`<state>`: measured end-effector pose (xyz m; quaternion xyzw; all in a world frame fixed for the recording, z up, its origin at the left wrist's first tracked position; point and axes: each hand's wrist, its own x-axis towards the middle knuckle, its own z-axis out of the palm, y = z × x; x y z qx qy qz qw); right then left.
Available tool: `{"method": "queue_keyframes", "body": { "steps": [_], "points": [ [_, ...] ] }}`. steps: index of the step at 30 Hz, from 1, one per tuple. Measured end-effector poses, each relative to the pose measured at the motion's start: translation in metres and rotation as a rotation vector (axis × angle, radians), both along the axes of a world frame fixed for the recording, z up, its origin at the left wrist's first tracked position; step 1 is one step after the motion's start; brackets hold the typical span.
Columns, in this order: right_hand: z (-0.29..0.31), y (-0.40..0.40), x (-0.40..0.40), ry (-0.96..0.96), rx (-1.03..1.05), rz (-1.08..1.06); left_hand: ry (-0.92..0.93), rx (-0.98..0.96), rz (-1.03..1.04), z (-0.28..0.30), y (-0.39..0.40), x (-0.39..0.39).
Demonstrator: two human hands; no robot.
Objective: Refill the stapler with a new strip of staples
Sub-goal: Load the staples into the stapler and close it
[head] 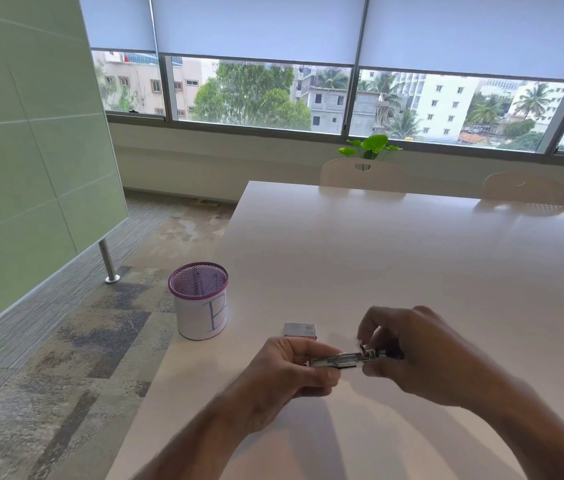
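Left hand [291,368] and right hand [408,355] each pinch the stapler [341,360] above the table [377,258].

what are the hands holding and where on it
Both hold the stapler above the table. The left hand grips its metal end; the right hand pinches the opposite, darker end.

The small silver metal stapler [349,359] is held above the white counter [394,258] between the left hand [291,372] and right hand [415,355]. Just behind it lies a small flat staple box [300,330]; left of that stands a purple-rimmed mesh pen cup [200,301].
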<state>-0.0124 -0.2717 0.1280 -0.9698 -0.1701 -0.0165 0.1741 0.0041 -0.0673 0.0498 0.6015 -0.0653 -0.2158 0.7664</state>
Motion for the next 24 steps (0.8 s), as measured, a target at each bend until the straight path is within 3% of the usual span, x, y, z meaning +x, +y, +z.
{"method": "queue_keyframes", "body": {
  "steps": [8, 24],
  "points": [
    [-0.003, -0.002, -0.004, -0.083, 0.153, 0.038, -0.003, -0.103, 0.108, 0.002, 0.000, 0.003],
    [-0.013, -0.005, -0.006, -0.076, 0.157, 0.093, -0.044, -0.096, 0.100, 0.002, 0.000, 0.002]
  ]
}}
